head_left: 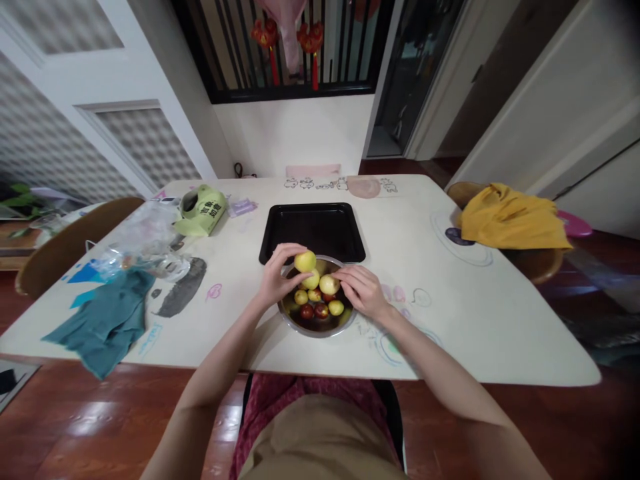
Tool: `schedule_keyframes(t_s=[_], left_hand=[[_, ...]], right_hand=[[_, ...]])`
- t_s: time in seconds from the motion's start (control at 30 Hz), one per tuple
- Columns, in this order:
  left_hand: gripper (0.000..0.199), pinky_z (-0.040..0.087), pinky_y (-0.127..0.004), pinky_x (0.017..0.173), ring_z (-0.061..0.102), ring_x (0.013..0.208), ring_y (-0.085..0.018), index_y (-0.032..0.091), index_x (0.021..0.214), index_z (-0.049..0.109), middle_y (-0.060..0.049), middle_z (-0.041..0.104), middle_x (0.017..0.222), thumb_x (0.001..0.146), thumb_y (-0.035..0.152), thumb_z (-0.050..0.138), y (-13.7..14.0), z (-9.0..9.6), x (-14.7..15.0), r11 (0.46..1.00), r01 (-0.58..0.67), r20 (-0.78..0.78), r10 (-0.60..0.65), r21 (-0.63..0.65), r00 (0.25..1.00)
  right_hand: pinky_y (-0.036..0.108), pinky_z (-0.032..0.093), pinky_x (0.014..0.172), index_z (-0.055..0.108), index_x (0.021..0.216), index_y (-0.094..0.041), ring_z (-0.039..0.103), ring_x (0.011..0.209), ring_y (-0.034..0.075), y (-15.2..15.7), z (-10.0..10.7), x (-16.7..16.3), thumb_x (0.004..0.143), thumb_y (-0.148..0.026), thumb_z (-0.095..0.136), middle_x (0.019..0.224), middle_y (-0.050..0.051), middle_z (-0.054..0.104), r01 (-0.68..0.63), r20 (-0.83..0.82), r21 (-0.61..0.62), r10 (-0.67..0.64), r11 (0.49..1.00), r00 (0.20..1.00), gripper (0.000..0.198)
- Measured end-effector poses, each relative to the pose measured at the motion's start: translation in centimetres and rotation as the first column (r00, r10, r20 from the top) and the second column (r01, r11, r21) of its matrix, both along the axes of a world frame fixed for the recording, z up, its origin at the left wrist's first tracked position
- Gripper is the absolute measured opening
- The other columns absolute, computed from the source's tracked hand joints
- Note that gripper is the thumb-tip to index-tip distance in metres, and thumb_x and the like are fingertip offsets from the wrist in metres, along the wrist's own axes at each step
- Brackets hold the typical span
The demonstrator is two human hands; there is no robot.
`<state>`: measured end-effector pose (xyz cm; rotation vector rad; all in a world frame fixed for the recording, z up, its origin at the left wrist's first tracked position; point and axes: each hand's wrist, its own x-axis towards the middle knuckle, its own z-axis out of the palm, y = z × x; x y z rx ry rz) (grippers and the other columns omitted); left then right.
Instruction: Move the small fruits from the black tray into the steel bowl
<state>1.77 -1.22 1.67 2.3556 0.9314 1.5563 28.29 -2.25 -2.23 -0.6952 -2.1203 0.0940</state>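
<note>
Now yellow-green fruit (305,261) pinched in left grip (277,275), right grip (367,291) on pale fruit (329,285) unclear

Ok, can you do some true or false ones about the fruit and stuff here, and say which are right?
1. The left hand holds a yellow-green fruit. True.
2. The black tray is nearer the person than the metal bowl. False: it is beyond the bowl.
3. Dark red fruit lie in the bowl. True.
4. The yellow cloth is on the left. False: it is on the right.
5. The table has drawings on it. True.
</note>
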Motion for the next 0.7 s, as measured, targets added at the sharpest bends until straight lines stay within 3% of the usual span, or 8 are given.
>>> schedule_keyframes(t_s=[0.13,0.27,0.47,0.7], left_hand=[[0.043,0.06,-0.042,0.096,0.072,0.109,-0.025,0.02,0.123,0.064,-0.012,0.075,0.115,0.089,0.034,0.085,-0.7,-0.2,-0.5,0.974,0.226,-0.109,-0.226,-0.014,0.968],[0.043,0.06,-0.041,0.098,0.073,0.112,-0.026,0.018,0.126,0.064,-0.014,0.075,0.116,0.091,0.034,0.082,-1.4,-0.1,-0.8,0.921,0.367,-0.193,-0.387,-0.132,0.902],[0.038,0.055,-0.044,0.106,0.071,0.117,-0.028,0.02,0.125,0.069,-0.014,0.074,0.122,0.094,0.041,0.077,-1.7,-0.3,-1.0,0.922,0.331,-0.37,-0.385,-0.203,0.845],[0.034,0.042,-0.049,0.118,0.065,0.128,-0.03,0.022,0.115,0.073,-0.01,0.077,0.118,0.091,0.045,0.08,-1.4,-0.6,-1.0,0.926,0.304,-0.393,-0.371,-0.223,0.841]], right_hand=[[0.043,0.062,0.085,0.075,0.114,-0.02,0.075,0.092,0.024,0.0,0.0,-0.2,0.107,-0.021,0.048,0.099,0.01,0.08,-0.006,-0.117,0.032,0.01,0.999,0.993,0.029],[0.042,0.062,0.084,0.075,0.112,-0.021,0.075,0.09,0.024,-0.1,0.0,-0.2,0.106,-0.018,0.049,0.097,0.01,0.08,-0.004,-0.135,0.053,0.011,0.999,0.991,0.027],[0.042,0.063,0.082,0.076,0.11,-0.021,0.075,0.09,0.024,-0.3,-0.2,-0.2,0.106,-0.02,0.048,0.094,0.009,0.079,-0.004,-0.11,0.044,0.009,0.999,0.994,0.028],[0.043,0.064,0.089,0.074,0.123,-0.021,0.077,0.104,0.025,-0.2,-0.4,-0.1,0.102,-0.018,0.052,0.11,0.011,0.081,-0.104,-0.065,0.104,0.111,0.989,0.992,0.03]])
